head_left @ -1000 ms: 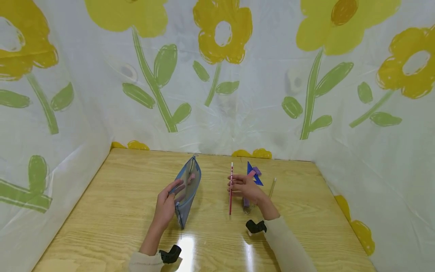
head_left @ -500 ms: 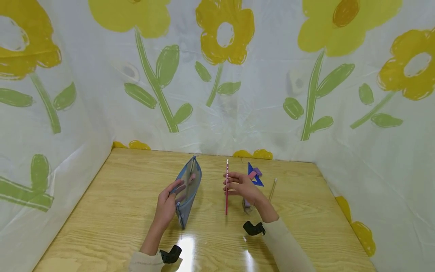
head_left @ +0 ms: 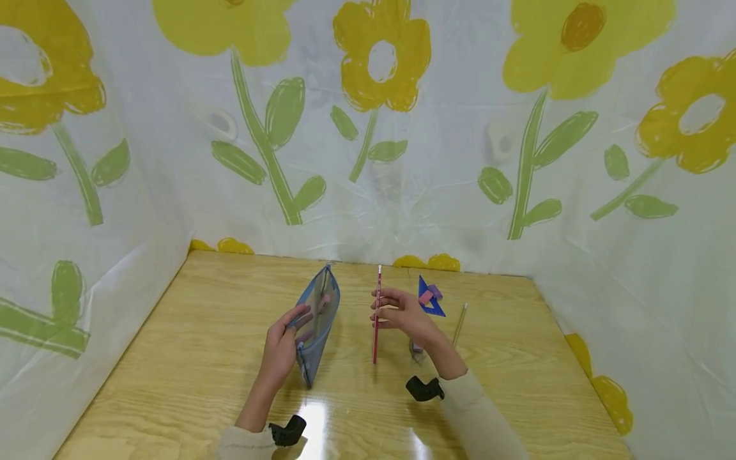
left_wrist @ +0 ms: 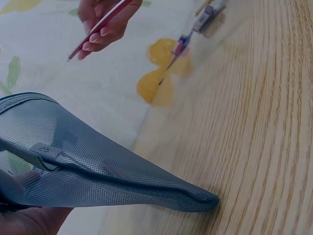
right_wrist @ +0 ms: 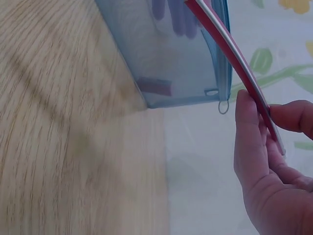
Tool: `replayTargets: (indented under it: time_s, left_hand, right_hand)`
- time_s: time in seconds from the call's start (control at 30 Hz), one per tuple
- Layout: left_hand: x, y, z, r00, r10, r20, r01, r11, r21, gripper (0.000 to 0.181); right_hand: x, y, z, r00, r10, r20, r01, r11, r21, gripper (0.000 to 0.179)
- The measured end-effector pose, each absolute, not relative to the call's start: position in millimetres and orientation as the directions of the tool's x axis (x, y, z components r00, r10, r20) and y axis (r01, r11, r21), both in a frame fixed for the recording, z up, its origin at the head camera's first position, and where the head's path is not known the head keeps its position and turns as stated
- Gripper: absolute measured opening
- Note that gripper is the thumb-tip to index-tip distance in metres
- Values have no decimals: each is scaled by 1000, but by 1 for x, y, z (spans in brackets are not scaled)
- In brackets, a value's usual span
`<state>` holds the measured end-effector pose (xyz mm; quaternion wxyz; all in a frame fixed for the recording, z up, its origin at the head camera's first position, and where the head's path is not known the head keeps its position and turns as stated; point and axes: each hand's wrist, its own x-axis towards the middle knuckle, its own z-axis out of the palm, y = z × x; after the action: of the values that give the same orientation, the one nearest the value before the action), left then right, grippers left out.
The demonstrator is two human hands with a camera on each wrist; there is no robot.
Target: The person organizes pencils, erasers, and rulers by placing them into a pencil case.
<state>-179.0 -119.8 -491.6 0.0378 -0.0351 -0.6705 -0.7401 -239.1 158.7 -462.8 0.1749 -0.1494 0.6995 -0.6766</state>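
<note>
My left hand [head_left: 280,351] grips a blue mesh zip pouch [head_left: 312,364] by its left side. The pouch stands on its edge with its mouth spread open. Inside it lies a small pinkish block [right_wrist: 155,86], seen through the mesh. Just right of the pouch, my right hand [head_left: 411,318] pinches a red pencil [head_left: 375,342] between thumb and fingers. The pencil is held above the table, apart from the pouch, its white-tipped end pointing away from me. In the left wrist view, mesh covers part of my left hand.
Right of my right hand, a blue set square [head_left: 439,310] lies with a pink eraser [head_left: 425,297] and a purple block [head_left: 435,292] on or beside it. A pale pencil [head_left: 460,326] lies further right. A small purple item [head_left: 416,347] is partly hidden by my wrist. Flowered cloth surrounds the table.
My right hand has moved left with the red pencil, closer to the pouch. The left hand and the pouch have stayed in place.
</note>
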Motion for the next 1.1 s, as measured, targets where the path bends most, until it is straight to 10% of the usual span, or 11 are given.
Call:
replayTargets:
  time_s: [1.1]
  left_hand:
    - [-180,-123,-492,-993,22,119,116,-92,989,54]
  right_hand:
    - [-240,108,-440,-934,-111,339,-305,-242,-921,42]
